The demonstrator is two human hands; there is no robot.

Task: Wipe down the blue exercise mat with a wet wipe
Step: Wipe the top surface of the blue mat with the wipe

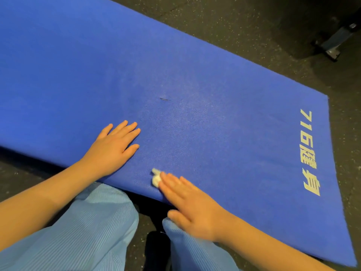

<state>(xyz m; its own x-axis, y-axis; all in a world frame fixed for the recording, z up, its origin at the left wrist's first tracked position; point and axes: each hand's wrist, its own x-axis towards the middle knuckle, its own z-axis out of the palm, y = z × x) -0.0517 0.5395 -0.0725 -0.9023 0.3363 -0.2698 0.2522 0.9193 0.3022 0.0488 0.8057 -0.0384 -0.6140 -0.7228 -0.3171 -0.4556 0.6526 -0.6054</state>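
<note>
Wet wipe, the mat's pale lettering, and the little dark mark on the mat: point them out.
wet wipe [155,178], head view, its exposed white wad.
pale lettering [309,160], head view, middle of the print.
dark mark [163,98], head view, its middle.

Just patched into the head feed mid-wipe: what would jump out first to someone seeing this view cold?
The big blue exercise mat fills most of the view, laid on dark speckled floor, with pale lettering along its right end. Near its front edge the left hand lies flat on it, fingers straight, while the right hand presses a small white wet wipe under its fingertips. A short dark mark sits mid-mat beyond the hands.
</note>
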